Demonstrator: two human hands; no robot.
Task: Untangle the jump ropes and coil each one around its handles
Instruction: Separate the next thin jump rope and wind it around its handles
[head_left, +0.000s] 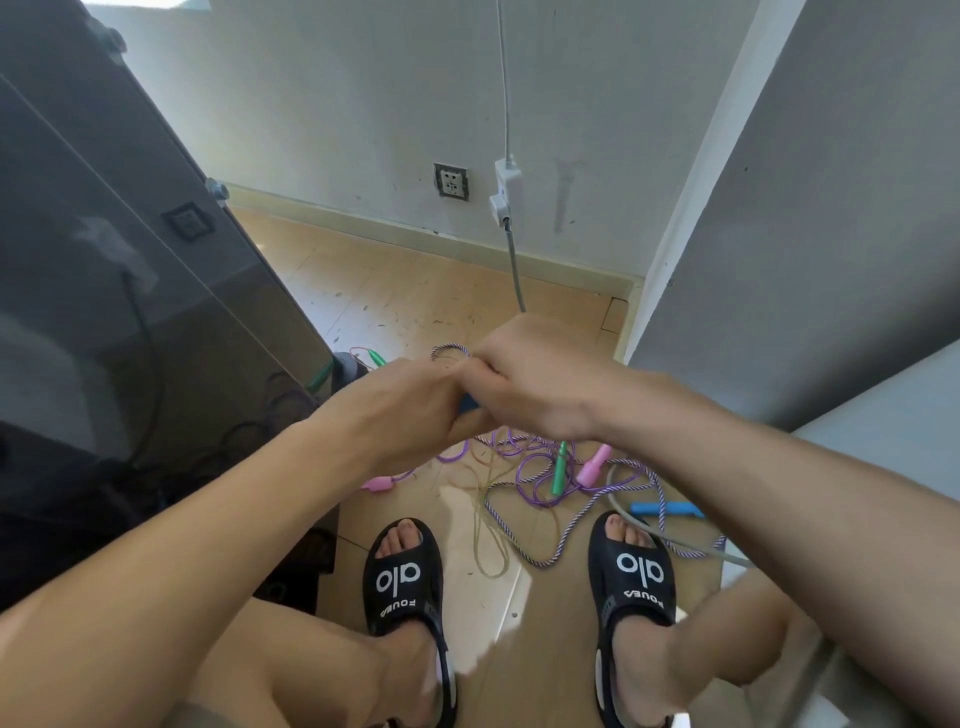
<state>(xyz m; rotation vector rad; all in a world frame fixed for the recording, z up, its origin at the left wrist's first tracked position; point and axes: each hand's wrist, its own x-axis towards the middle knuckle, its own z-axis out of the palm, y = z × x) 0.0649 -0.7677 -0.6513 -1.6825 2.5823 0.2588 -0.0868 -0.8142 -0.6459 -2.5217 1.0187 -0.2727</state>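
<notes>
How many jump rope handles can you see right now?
6: green handle and pink handle on the floor at left, green and pink side by side below the hands, blue by the right foot, blue between the hands. Others may be hidden.

Soft daylight brightens the wall (332, 119) and leaves a glare patch on the floor (415, 291) below it. Wide-angle distortion bends the edges; the dark cabinet (104, 260) left of the wall reflects dimly.

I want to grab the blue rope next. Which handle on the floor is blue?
The blue handle lying crosswise beside the right sandal; the pink handles and green handle lie farther off.
</notes>
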